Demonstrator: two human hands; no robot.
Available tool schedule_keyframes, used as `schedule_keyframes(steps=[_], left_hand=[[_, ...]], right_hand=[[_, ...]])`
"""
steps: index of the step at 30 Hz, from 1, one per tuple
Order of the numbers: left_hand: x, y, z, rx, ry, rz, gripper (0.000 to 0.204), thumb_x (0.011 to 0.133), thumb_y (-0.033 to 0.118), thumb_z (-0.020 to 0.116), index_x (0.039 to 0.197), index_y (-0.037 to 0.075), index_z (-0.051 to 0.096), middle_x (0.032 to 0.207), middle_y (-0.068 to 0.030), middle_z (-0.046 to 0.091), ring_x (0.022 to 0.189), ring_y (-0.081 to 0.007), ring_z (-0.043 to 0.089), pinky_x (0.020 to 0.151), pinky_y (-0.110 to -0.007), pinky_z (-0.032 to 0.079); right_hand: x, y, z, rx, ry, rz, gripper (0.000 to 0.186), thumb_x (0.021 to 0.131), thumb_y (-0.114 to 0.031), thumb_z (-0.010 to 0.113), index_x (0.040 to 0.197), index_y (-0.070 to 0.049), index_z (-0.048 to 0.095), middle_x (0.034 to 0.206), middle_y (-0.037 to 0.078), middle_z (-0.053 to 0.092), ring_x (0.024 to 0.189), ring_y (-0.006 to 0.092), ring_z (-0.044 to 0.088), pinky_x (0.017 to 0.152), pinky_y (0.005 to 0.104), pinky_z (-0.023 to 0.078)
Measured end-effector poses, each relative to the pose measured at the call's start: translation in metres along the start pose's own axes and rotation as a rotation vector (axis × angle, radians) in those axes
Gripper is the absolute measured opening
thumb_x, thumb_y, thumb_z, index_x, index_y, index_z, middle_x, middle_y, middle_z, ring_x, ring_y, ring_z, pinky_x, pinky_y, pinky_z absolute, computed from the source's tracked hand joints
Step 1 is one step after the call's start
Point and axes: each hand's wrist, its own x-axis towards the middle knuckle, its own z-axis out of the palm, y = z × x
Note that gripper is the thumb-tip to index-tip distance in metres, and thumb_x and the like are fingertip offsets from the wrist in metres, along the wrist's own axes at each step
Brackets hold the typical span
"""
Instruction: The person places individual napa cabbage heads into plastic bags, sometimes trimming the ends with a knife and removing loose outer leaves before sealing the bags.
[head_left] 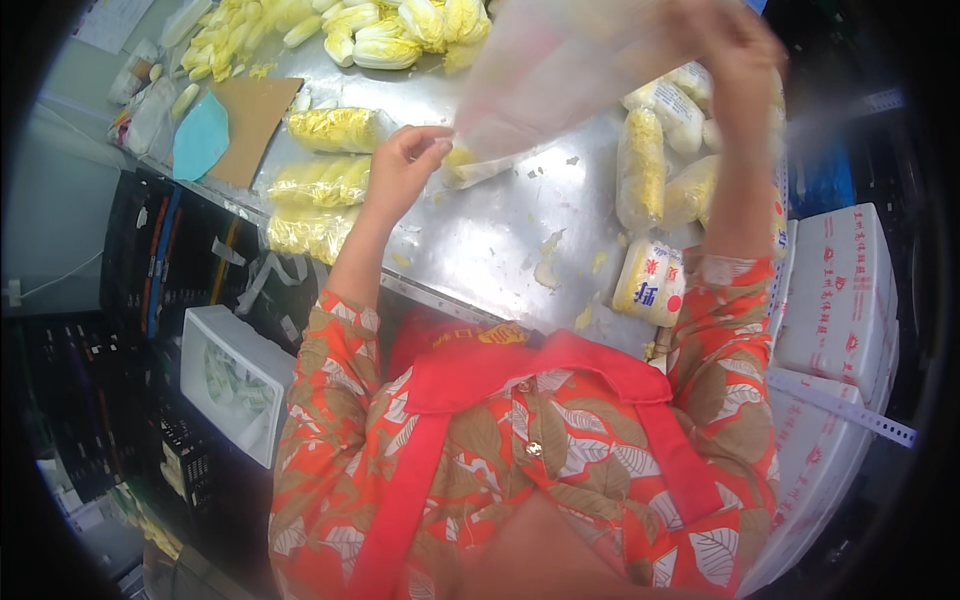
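Note:
A thin see-through plastic film [560, 70] is stretched slantwise over the far part of the metal table [490, 250]; I cannot tell whether it is a bag. My left hand [410, 160] pinches its near left edge between thumb and fingers. Raised at the upper right, my right hand [735, 45] is blurred and closed on the film's other end. Just left of my left hand lie three clear packs of yellow napa cabbage, the middle pack [320, 181] nearest my wrist. Something pale yellow [462, 165] shows partly under the film's lower edge.
Loose napa cabbages [385, 45] are heaped at the far left. Several packed cabbages [640, 165] line the right side. Cardboard [250, 125] and a light-blue sheet [201, 140] lie at the left edge. A white foam box [240, 375] stands lower left; white cartons [830, 310] are stacked right.

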Motion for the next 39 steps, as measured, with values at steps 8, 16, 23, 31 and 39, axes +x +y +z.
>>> schedule_keyframes(steps=[8, 16, 23, 31, 39], left_hand=[[0.008, 0.049, -0.01, -0.206, 0.187, -0.036, 0.02, 0.092, 0.022, 0.057, 0.088, 0.004, 0.063, 0.084, -0.0086, 0.069, 0.063, -0.0094, 0.059, 0.06, -0.022, 0.048], [-0.001, 0.139, -0.072, -0.051, 0.445, 0.272, 0.019, 0.092, 0.022, 0.058, 0.091, 0.004, 0.064, 0.075, -0.0072, 0.067, 0.054, -0.0064, 0.051, 0.053, -0.019, 0.04], [-0.011, 0.156, -0.084, -0.064, 0.339, 0.32, 0.02, 0.092, 0.02, 0.057, 0.089, 0.001, 0.064, 0.074, -0.0076, 0.066, 0.056, -0.0078, 0.051, 0.055, -0.019, 0.04], [-0.009, 0.138, -0.069, -0.149, 0.233, 0.281, 0.022, 0.093, 0.02, 0.055, 0.091, 0.001, 0.064, 0.08, -0.0114, 0.068, 0.057, -0.0085, 0.053, 0.055, -0.02, 0.042], [0.004, 0.099, -0.074, -0.059, 0.109, -0.001, 0.024, 0.095, 0.024, 0.053, 0.094, 0.003, 0.063, 0.087, -0.0106, 0.069, 0.048, -0.004, 0.046, 0.045, -0.016, 0.035]], right_hand=[[-0.005, -0.04, -0.102, -0.241, 0.679, -0.426, 0.02, 0.085, -0.012, 0.067, 0.104, -0.005, 0.068, 0.097, 0.006, 0.069, 0.088, 0.0157, 0.066, 0.078, 0.0246, 0.052], [-0.166, 0.055, 0.03, -0.032, -0.207, 0.249, 0.028, 0.087, 0.002, 0.052, 0.11, -0.007, 0.066, 0.114, 0.008, 0.065, 0.109, 0.0202, 0.059, 0.093, 0.0315, 0.046], [-0.201, 0.057, 0.109, 0.006, -0.666, 0.617, 0.058, 0.078, -0.025, 0.071, 0.13, -0.008, 0.051, 0.112, 0.014, 0.062, 0.093, 0.023, 0.063, 0.078, 0.0349, 0.05], [-0.048, -0.001, 0.076, 0.384, -0.388, 0.357, 0.027, 0.08, -0.013, 0.069, 0.103, 0.0, 0.065, 0.081, 0.004, 0.068, 0.071, 0.0094, 0.062, 0.058, 0.0234, 0.048], [-0.034, 0.005, 0.056, 0.186, -0.37, 0.321, 0.018, 0.085, -0.019, 0.065, 0.087, -0.001, 0.068, 0.079, 0.002, 0.068, 0.056, 0.0055, 0.057, 0.048, 0.0201, 0.041]])
